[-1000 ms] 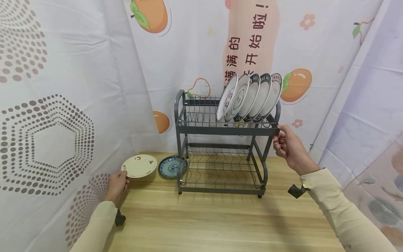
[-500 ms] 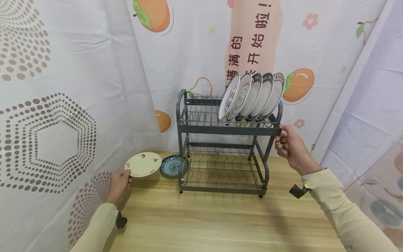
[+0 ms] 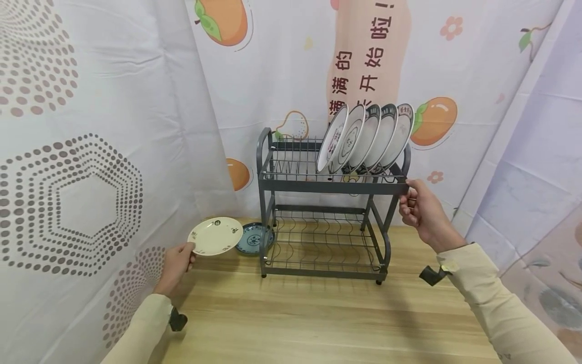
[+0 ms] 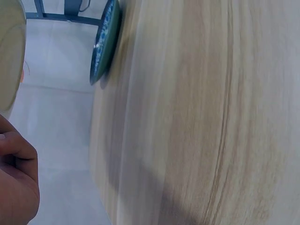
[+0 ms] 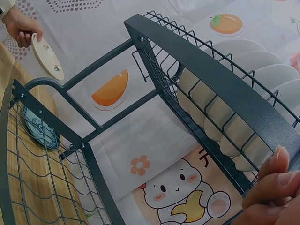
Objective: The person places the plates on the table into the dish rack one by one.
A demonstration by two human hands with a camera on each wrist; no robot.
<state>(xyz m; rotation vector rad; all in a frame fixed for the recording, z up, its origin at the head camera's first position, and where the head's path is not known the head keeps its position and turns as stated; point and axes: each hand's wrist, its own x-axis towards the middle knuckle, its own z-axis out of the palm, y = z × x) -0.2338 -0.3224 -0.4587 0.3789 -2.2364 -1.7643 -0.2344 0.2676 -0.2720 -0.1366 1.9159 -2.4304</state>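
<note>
My left hand [image 3: 178, 265] pinches the near-left rim of a cream plate [image 3: 215, 236] decorated with small dark motifs. In the left wrist view, that plate's pale underside [image 4: 10, 56] shows clear of the wooden table. A blue patterned plate [image 3: 252, 238] lies on the table just behind it, beside the dark grey two-tier dish rack [image 3: 332, 187]. With curled fingers, my right hand [image 3: 423, 210] grips the front right corner of the rack's upper tier. Several white plates [image 3: 364, 139] with printed rims stand tilted in that tier's right part.
Wire slots [image 3: 291, 162] fill the left part of the upper tier. Below it is the wavy-wire lower tier [image 3: 323, 242]. Printed curtains [image 3: 282, 65] hang behind and at both sides. The wooden table [image 3: 291, 323] extends in front of the rack.
My left hand has carried the cream plate to the right and slightly up, and it now overlaps the blue plate's edge in the head view. The right hand has kept its place on the rack.
</note>
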